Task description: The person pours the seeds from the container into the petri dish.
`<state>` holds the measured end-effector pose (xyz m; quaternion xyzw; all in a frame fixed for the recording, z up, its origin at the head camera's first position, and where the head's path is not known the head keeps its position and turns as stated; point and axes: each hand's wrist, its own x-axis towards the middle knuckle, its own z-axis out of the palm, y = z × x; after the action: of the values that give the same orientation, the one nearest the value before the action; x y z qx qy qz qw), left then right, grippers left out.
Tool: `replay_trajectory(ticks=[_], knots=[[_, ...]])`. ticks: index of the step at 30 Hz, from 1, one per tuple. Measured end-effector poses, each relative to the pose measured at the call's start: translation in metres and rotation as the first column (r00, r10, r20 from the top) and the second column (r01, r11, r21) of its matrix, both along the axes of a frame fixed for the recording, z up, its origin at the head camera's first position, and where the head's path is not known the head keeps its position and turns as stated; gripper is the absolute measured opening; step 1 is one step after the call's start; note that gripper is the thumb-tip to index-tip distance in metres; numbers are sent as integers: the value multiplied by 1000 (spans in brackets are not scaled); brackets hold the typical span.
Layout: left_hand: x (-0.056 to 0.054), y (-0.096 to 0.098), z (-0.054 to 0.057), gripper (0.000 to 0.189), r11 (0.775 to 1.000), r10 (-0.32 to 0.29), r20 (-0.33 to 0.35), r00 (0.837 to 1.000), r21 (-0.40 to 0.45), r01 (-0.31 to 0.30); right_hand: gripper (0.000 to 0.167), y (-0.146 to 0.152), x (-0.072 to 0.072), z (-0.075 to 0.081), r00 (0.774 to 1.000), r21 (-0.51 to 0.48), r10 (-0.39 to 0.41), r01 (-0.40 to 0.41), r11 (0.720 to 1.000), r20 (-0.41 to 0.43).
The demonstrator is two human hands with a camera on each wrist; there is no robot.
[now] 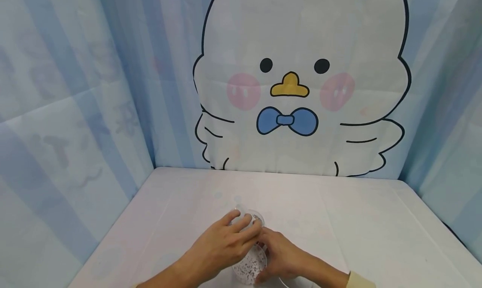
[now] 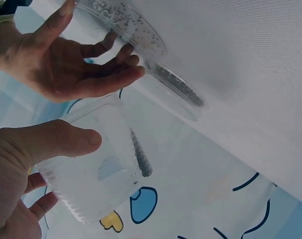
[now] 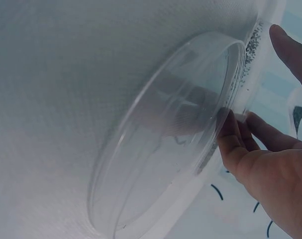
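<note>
My left hand grips a clear plastic container, thumb along its near side and fingers behind. Dark grains lie in a narrow band along one of its edges. It is held above a round clear petri dish of mixed black and white granules. Around this dish, my right hand curls its thumb and fingers, fingertips at the rim. Just beyond, a second petri dish with dark grains sits on the table, partly hidden by the left hand in the head view.
An empty clear dish stands near the table's front edge, right of the granule dish, close under my right wrist. A white cloth covers the table. Blue striped curtains and a backdrop with a cartoon bird close off the sides and back.
</note>
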<state>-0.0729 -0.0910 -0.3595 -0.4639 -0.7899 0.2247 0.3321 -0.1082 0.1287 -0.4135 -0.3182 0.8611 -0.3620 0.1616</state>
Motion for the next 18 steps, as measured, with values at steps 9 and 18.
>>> replay_trajectory(ticks=[9,18], knots=[[-1,0,1,46,1000,-4,8,1000,4,4,76,-1,0,0,1000,0,-7,7,1000,18],[-1,1,1,44,1000,2,16,1000,-12,-2,76,0,-1,-2,1000,-20,-2,3,1000,18]])
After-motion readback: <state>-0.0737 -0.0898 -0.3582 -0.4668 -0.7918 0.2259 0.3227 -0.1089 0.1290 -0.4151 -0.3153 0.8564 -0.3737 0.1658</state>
